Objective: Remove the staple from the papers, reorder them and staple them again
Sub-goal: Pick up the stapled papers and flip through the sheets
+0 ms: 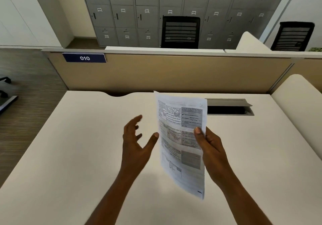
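One sheaf of papers [181, 137] hangs above the desk [87, 146], nearly upright and tilted a little, printed face toward the person; the right hand [210, 148] pinches its right edge about midway up, thumb [198, 134] on the front and fingers hidden behind; the left hand [135, 143] is spread wide and relaxed just beside the left edge, holding nothing; whether its thumb tip touches the paper cannot be told through the blur. The staple is too blurred to pick out; a faint mark near the top right corner may be it. The step in hand looks like finding and freeing that staple; it should go best with the left hand steadying the free edge, the stapled corner brought close, and the staple's legs straightened before it is drawn out, so the corner does not tear. No stapler shows on the desk; a cable hatch [228, 107] sits open behind the sheets; then the partition [174, 73] with its 010 label [84, 58]; lockers [148, 7] and chairs [180, 31] beyond.
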`<state>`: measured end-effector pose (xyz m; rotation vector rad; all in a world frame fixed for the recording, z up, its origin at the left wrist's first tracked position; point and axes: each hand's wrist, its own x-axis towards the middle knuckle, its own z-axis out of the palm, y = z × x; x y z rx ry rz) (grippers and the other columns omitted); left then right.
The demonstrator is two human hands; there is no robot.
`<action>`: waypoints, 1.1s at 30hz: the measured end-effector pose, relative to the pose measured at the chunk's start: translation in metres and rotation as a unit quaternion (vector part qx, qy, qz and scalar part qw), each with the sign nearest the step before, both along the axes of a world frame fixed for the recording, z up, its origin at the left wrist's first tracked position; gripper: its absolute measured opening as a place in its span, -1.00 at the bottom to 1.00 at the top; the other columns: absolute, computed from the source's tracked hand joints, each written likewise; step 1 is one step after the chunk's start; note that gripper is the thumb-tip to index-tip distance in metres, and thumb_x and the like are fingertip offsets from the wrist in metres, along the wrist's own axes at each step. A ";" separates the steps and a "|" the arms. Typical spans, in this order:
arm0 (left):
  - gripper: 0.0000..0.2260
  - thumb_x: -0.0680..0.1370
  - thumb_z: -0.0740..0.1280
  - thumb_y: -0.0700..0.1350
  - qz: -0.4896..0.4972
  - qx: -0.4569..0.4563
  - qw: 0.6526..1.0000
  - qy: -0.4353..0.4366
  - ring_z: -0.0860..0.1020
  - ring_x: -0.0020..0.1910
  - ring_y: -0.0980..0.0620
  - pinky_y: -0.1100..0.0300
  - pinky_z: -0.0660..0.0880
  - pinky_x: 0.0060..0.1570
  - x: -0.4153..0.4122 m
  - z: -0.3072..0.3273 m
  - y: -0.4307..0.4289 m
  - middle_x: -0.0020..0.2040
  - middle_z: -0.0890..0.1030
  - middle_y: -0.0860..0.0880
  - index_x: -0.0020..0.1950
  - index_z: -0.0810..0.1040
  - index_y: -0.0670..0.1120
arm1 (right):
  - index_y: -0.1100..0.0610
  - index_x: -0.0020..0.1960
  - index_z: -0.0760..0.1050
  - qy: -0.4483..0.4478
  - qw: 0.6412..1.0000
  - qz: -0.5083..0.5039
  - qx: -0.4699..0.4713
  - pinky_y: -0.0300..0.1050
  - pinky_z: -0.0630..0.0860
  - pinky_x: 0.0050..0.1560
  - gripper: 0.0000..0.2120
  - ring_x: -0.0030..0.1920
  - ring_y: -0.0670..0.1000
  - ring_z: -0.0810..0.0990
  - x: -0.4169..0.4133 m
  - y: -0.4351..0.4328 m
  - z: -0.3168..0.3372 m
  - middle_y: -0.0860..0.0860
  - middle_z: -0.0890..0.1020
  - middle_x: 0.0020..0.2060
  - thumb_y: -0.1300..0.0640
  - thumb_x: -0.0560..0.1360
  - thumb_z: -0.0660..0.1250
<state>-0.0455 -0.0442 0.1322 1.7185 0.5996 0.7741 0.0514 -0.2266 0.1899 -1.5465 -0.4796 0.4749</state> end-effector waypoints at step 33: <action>-0.78 0.56 0.40 -0.21 -0.116 -0.191 0.975 0.013 0.74 0.03 -0.10 0.04 0.70 -0.03 -0.018 0.006 0.009 0.08 0.75 -0.05 0.20 0.65 -0.10 | 0.20 0.09 0.63 0.036 0.982 -0.154 0.102 0.08 0.65 0.03 -0.78 0.02 0.13 0.70 0.041 0.008 0.002 0.14 0.72 0.01 0.09 0.62 0.29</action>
